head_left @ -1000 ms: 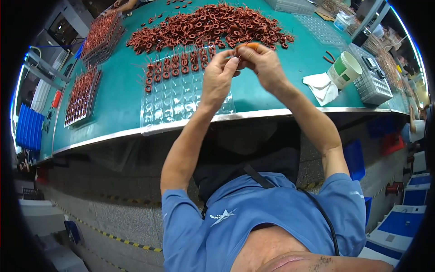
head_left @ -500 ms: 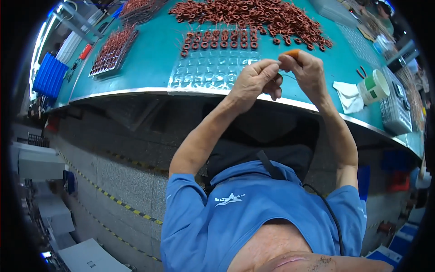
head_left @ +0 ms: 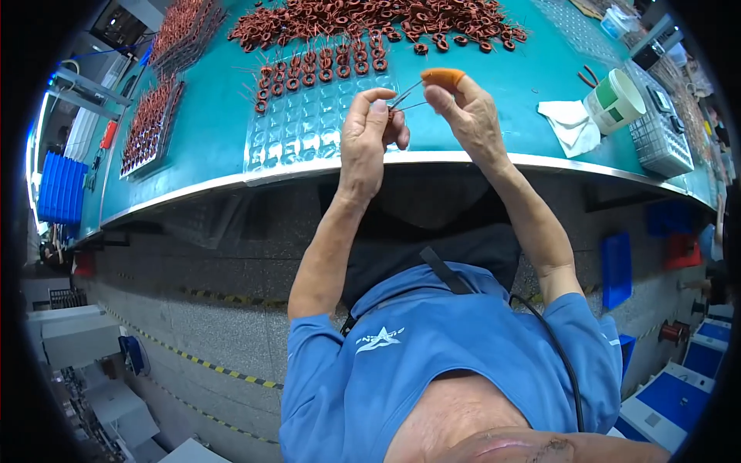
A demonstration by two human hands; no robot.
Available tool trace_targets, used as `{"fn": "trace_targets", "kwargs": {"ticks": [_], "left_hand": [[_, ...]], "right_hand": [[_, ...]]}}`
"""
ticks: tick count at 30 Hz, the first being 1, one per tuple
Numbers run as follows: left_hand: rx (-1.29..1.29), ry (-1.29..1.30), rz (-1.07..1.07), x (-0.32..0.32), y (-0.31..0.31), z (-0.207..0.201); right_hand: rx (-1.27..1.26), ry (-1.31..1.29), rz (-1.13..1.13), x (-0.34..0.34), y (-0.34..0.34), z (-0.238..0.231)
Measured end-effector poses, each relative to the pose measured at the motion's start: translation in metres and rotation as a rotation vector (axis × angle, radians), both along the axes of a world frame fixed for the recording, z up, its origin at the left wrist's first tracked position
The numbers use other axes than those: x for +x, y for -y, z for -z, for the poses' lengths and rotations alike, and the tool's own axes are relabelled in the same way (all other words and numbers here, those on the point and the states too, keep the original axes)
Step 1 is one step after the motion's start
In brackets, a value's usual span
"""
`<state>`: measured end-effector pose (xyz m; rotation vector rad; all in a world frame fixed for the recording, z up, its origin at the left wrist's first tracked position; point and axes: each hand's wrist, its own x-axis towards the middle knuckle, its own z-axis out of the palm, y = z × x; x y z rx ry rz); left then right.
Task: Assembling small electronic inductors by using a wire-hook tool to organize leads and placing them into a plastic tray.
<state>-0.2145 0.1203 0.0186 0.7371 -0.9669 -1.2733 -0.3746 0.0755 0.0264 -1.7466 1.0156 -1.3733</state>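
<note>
My left hand is closed on a small copper-wound ring coil, mostly hidden by the fingers. Thin wire leads stick out of it toward my right hand. That hand wears an orange finger cot on the index finger; its thumb and index finger are apart, close to the lead ends. Whether they touch the leads I cannot tell. Beyond my left hand lies a clear plastic tray with round pockets. Similar reddish coils stand in its far rows, while the near pockets hold none.
A large heap of coils covers the far part of the green table. Filled trays stand at the left. On the right are a white cloth, a green-and-white cup, pliers and a grey basket.
My hands, close together before, are now farther apart. The right thumb and index finger have opened, and the coil's leads show between the hands. The whole view has shifted slightly.
</note>
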Motion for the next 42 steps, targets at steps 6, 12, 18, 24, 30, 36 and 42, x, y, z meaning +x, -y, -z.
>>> {"fn": "trace_targets", "kwargs": {"ticks": [6,12,18,24,30,36,42], "left_hand": [[-0.123,0.234,0.064,0.007,-0.001,-0.002],[-0.182,0.622,-0.179,0.01,-0.006,-0.003],[-0.07,0.397,-0.007,0.016,-0.011,0.008],[0.134,0.269,0.131,0.025,-0.016,0.004],[0.198,0.203,0.243,0.025,-0.012,0.013],[-0.01,0.18,0.317,0.021,-0.019,0.015],[-0.047,0.263,0.07,0.015,-0.015,0.007]], "right_hand": [[0.216,0.098,-0.167,0.002,-0.001,0.016],[0.237,0.21,-0.137,0.01,-0.021,-0.014],[0.361,0.298,-0.211,0.0,-0.009,0.01],[0.343,0.21,-0.227,-0.001,-0.009,0.011],[0.561,0.276,-0.401,-0.001,-0.012,0.005],[0.361,0.234,-0.278,-0.002,-0.009,0.014],[0.106,0.098,0.054,-0.003,-0.009,0.01]]}}
